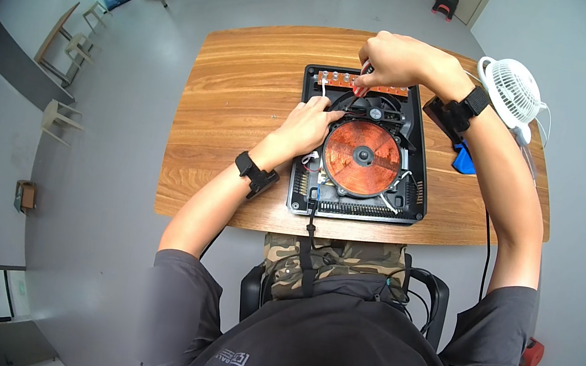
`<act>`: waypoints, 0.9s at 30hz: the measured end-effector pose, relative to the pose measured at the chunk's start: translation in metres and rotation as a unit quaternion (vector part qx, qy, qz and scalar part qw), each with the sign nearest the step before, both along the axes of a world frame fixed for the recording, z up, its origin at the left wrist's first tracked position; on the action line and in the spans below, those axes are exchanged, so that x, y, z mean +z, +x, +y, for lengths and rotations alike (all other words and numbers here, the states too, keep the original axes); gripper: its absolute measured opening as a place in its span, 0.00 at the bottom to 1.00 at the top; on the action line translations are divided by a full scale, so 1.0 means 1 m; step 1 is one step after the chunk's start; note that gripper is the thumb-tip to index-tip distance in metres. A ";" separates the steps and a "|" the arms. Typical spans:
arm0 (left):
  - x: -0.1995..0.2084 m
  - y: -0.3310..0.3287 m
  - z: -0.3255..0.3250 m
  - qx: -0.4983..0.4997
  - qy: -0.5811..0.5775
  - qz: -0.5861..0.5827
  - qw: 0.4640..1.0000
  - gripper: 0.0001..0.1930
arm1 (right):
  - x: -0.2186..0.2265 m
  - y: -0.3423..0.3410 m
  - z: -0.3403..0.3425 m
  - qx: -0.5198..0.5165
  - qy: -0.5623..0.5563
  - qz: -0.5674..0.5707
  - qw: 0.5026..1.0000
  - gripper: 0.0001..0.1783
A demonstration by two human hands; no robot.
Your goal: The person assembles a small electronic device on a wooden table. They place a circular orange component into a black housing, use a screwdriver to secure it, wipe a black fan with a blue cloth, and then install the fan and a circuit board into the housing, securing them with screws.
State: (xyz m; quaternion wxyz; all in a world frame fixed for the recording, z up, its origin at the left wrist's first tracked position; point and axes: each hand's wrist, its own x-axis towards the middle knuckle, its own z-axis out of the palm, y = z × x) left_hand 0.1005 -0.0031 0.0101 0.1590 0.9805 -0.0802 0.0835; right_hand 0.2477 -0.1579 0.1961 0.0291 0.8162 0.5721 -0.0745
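Note:
An opened induction cooker, its black housing (418, 196) holding a round copper coil (361, 157), lies on the wooden table in front of me. At its far end, above the black cooling fan (390, 110), my right hand (395, 59) is closed around a screwdriver (360, 88) with a red and black handle. Its shaft points down toward the fan area; the tip is hard to make out. My left hand (303, 129) rests over the housing's left edge, its fingers stretched out and touching dark parts between fan and coil. Beyond them runs an orange control strip (335, 79).
A white desk fan (511, 92) stands at the table's far right. Nearer, partly behind my right forearm, lies a blue and black object (464, 159). A black cable (487, 239) hangs off the right side. Stools (62, 119) stand on the floor at left.

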 end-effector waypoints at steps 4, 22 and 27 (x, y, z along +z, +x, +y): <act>-0.003 0.001 0.002 -0.001 0.005 -0.002 1.000 0.23 | 0.004 -0.003 0.001 -0.001 -0.006 -0.001 1.000 0.23; -0.003 0.003 0.000 0.001 0.005 0.004 1.000 0.23 | -0.001 -0.007 0.016 -0.014 -0.011 -0.023 1.000 0.23; -0.008 0.002 0.001 0.005 0.002 -0.010 1.000 0.22 | -0.004 -0.007 0.027 -0.089 -0.053 0.032 0.994 0.24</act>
